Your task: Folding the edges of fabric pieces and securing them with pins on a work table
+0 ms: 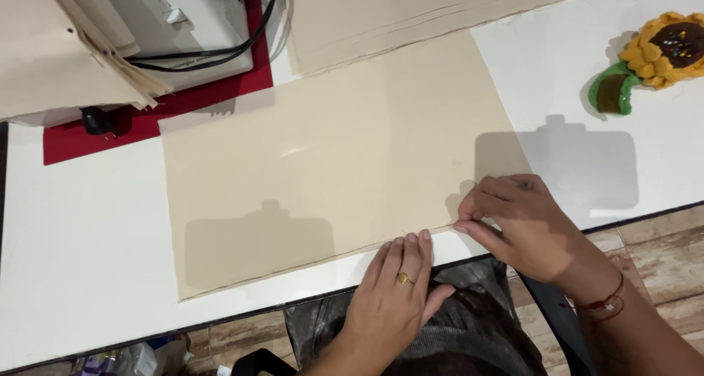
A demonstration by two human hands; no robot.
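Note:
A large rectangle of beige fabric [315, 170] lies flat on the white table [81, 258]. My left hand [392, 295], with a gold ring, rests flat with its fingertips on the fabric's near edge. My right hand [524, 225] pinches that same near edge at its right corner between thumb and fingers. A red thread bracelet circles my right wrist.
A white sewing machine [176, 24] with a black cable stands on a red mat [147, 119] at the back left, with more beige fabric [44, 60] draped beside it. Another beige piece [396, 9] lies at the back. A sunflower-shaped cushion [656, 53] sits far right.

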